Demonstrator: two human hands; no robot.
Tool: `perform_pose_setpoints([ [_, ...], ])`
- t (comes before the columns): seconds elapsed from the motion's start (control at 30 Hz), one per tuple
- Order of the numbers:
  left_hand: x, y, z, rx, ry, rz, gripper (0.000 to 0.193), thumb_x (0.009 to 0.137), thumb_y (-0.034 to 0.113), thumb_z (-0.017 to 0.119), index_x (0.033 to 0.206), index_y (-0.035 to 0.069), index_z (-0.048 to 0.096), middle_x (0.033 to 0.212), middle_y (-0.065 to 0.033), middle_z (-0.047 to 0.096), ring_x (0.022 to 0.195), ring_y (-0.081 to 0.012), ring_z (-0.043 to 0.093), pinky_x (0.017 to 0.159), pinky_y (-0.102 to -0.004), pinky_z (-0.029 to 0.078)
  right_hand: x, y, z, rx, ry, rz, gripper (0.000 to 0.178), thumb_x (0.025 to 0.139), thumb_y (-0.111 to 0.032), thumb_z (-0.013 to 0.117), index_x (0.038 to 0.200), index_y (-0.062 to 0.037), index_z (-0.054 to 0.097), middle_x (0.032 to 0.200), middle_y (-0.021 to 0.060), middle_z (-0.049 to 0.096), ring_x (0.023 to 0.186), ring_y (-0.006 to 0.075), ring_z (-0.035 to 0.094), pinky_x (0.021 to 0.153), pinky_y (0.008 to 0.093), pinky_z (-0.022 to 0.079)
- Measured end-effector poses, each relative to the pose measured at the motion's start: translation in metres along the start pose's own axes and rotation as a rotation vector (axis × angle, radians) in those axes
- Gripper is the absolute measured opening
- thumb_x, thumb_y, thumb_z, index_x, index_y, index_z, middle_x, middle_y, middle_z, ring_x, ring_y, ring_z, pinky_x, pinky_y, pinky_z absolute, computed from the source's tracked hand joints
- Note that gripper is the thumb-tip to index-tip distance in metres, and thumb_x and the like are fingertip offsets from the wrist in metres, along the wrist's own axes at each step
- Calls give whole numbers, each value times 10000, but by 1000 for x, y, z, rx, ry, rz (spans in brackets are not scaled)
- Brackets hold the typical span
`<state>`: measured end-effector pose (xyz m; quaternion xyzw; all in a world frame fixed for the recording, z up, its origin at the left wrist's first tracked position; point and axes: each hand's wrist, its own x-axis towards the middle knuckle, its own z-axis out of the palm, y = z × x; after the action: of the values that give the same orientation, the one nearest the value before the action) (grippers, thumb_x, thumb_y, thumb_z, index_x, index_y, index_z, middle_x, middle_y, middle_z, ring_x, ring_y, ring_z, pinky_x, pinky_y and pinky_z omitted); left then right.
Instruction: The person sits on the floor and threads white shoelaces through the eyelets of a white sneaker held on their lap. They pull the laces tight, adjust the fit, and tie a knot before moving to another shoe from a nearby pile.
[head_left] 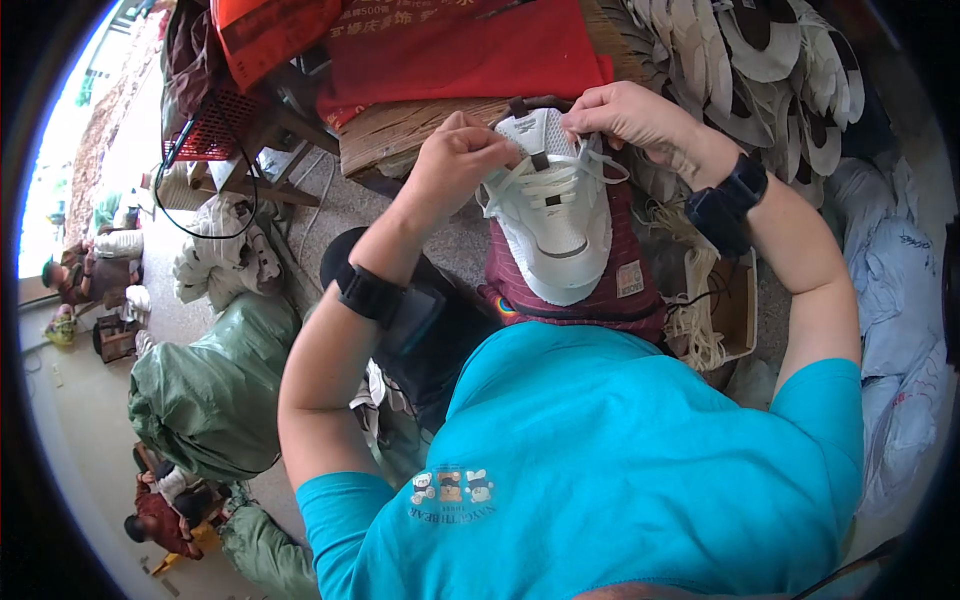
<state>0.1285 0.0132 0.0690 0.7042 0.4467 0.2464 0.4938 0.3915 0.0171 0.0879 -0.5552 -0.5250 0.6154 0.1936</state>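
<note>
A white sneaker [568,268] lies with its toe toward me, on a maroon striped cloth [632,245] over my lap. White shoelace [552,188] crosses its tongue in several rows. At the upper left eyelets, my left hand [452,165] is closed in a pinch on the lace; the fingertips partly hide it. My right hand [628,118] pinches at the upper right eyelets, where a loose loop of lace hangs beside the shoe. The dark-edged collar of the sneaker faces away from me, against the wooden table edge.
A wooden table [400,135] with red cloth [470,55] stands just ahead. Many pale shoe parts [770,60] hang or pile at the upper right. Cream laces [698,315] spill from a box at my right. Green sacks [215,385] stand at left; other people [165,515] sit farther off.
</note>
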Motion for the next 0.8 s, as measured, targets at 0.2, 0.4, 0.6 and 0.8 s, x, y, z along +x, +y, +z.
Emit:
perform_pose_setpoints([
  [0.2, -11, 54, 1, -352, 197, 352, 199, 964, 194, 687, 989, 9, 756, 1062, -5, 533, 1040, -95, 511, 893, -244, 427, -39, -44, 20, 43, -55, -568, 133, 960, -155, 664, 959, -31, 710, 962, -15, 654, 874, 61, 576, 792, 233, 455],
  [0.4, 1, 70, -9, -410, 273, 481, 192, 985, 192, 655, 1034, 20, 724, 966, 4, 597, 899, -75, 546, 782, -218, 456, -54, -77, 26, 38, -291, -667, 151, 985, -179, 640, 1000, -44, 704, 894, -27, 657, 845, 47, 598, 776, 220, 480],
  [0.6, 8, 18, -6, -67, -162, 287, 245, 921, 192, 728, 1063, -4, 686, 890, -21, 696, 821, -90, 623, 734, -285, 524, -45, -63, 47, -19, -297, -708, 159, 995, -184, 639, 952, -38, 687, 924, 6, 674, 828, 58, 606, 756, 236, 494],
  [0.8, 4, 18, 24, -437, 12, 198, 227, 935, 184, 694, 1053, -8, 668, 936, -17, 670, 839, -87, 596, 740, -256, 498, -31, -48, 49, 179, -157, -718, 196, 1022, -206, 592, 1042, -50, 709, 1014, 32, 697, 925, 85, 645, 827, 257, 523],
])
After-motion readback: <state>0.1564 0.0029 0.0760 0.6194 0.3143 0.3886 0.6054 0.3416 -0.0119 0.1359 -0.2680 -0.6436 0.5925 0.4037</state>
